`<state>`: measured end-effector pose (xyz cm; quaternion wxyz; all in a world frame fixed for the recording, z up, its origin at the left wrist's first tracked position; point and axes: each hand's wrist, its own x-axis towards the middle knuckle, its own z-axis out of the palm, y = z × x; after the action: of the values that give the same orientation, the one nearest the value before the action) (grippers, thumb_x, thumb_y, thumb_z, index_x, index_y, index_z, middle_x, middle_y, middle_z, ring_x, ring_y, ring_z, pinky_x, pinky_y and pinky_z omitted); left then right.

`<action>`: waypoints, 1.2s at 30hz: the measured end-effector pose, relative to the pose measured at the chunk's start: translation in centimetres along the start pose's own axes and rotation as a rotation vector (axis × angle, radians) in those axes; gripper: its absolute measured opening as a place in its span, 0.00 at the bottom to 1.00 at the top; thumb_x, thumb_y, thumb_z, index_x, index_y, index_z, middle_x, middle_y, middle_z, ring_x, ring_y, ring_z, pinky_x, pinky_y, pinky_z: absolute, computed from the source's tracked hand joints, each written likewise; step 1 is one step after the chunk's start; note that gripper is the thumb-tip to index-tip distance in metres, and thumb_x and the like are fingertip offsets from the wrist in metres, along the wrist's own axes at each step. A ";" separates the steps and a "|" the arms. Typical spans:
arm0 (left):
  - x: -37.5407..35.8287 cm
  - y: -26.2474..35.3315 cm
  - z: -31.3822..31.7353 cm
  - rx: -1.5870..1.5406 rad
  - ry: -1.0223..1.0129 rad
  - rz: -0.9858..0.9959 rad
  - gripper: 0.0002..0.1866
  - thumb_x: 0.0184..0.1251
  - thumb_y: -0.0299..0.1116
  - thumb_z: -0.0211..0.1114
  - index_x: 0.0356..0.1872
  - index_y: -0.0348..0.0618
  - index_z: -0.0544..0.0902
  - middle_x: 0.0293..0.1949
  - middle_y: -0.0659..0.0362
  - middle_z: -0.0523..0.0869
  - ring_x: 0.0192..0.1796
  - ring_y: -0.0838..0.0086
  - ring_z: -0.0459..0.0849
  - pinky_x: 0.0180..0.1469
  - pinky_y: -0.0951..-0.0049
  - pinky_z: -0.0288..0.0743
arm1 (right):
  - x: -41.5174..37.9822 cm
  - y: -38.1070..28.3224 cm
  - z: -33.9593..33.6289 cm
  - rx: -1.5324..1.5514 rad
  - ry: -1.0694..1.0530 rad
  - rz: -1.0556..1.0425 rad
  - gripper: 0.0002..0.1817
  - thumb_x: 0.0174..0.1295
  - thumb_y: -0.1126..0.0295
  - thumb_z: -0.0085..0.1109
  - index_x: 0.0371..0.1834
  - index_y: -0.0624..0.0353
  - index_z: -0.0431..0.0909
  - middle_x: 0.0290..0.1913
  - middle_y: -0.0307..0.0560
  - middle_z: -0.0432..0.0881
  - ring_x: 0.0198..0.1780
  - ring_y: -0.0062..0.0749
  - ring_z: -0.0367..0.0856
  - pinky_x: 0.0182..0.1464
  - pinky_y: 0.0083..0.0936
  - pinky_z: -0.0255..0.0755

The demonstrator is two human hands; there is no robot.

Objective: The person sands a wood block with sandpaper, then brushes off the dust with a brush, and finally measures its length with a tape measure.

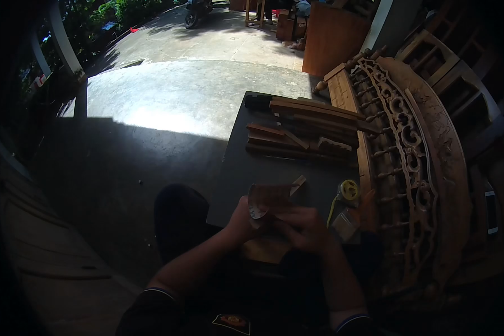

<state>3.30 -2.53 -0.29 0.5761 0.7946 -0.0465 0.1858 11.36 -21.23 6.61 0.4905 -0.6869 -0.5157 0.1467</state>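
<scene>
A brownish sheet (271,196), curled at its left end with pale printing, is held above the near edge of the dark table (224,196). My left hand (242,219) is closed on the sheet's left end. Just right of it, my right hand (302,225) is closed at the lower right side of the sheet; its fingertips are in shadow, and what they grip is too dark to make out. Behind the sheet lies a small wood piece (298,183). A yellow tape measure (348,190) rests to the right, above a small clear packet (345,225).
Wooden strips (313,109) and shorter offcuts (274,134) lie across the far part of the table. Carved wooden panels (420,140) stand along the right side, with a white phone (491,211) beyond them. A motorbike (195,12) is parked far ahead.
</scene>
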 end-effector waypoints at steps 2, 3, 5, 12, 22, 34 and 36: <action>0.3 0.5 -0.3 0.012 -0.039 -0.077 0.16 0.65 0.34 0.78 0.49 0.38 0.86 0.44 0.54 0.93 0.45 0.67 0.94 0.47 0.67 0.85 | 0.3 2.0 -0.3 -0.072 0.107 -0.001 0.14 0.68 0.76 0.67 0.56 0.60 0.88 0.63 0.52 0.88 0.63 0.51 0.87 0.62 0.37 0.85; 0.4 0.7 -0.4 0.017 -0.054 -0.116 0.16 0.65 0.34 0.78 0.48 0.38 0.86 0.43 0.55 0.93 0.44 0.67 0.94 0.46 0.67 0.86 | 0.3 1.6 -0.2 -0.071 0.082 -0.045 0.15 0.68 0.76 0.67 0.57 0.60 0.88 0.63 0.52 0.88 0.63 0.51 0.88 0.63 0.37 0.85; 0.0 -0.2 0.3 0.038 0.032 0.047 0.12 0.66 0.33 0.77 0.45 0.38 0.87 0.40 0.54 0.92 0.42 0.66 0.94 0.43 0.67 0.85 | 0.0 0.3 0.5 -0.063 0.033 -0.135 0.16 0.67 0.77 0.67 0.58 0.60 0.88 0.63 0.53 0.88 0.62 0.50 0.88 0.63 0.37 0.84; -0.2 0.5 -0.1 -0.066 0.028 -0.098 0.09 0.65 0.33 0.78 0.39 0.40 0.89 0.35 0.58 0.93 0.38 0.68 0.94 0.40 0.70 0.86 | 0.0 0.5 0.5 -0.004 0.011 -0.112 0.18 0.67 0.77 0.68 0.60 0.58 0.87 0.63 0.53 0.88 0.61 0.50 0.89 0.63 0.38 0.84; 0.2 1.3 0.4 -0.109 0.091 -0.005 0.13 0.73 0.37 0.73 0.48 0.38 0.89 0.39 0.53 0.93 0.40 0.62 0.95 0.42 0.67 0.87 | -0.1 0.0 0.4 -0.023 -0.017 -0.063 0.17 0.70 0.74 0.66 0.61 0.59 0.87 0.63 0.55 0.87 0.62 0.50 0.88 0.65 0.39 0.82; 1.0 2.5 0.1 0.091 0.108 -0.002 0.14 0.68 0.33 0.78 0.47 0.34 0.90 0.36 0.50 0.93 0.39 0.66 0.94 0.38 0.69 0.85 | -0.1 2.1 -0.8 -0.153 0.206 0.111 0.18 0.73 0.68 0.64 0.61 0.64 0.85 0.62 0.59 0.87 0.64 0.50 0.86 0.66 0.36 0.80; 0.8 2.4 0.2 0.102 0.136 -0.004 0.12 0.68 0.32 0.78 0.45 0.35 0.90 0.36 0.50 0.92 0.38 0.66 0.95 0.37 0.69 0.85 | 0.2 1.7 -1.0 -0.090 0.207 0.184 0.17 0.73 0.68 0.64 0.61 0.63 0.86 0.58 0.61 0.89 0.61 0.48 0.89 0.62 0.34 0.80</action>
<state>3.40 -3.39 2.09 0.5368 0.8087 0.0036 0.2403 13.07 -21.53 5.77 0.4943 -0.7640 -0.4033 0.0961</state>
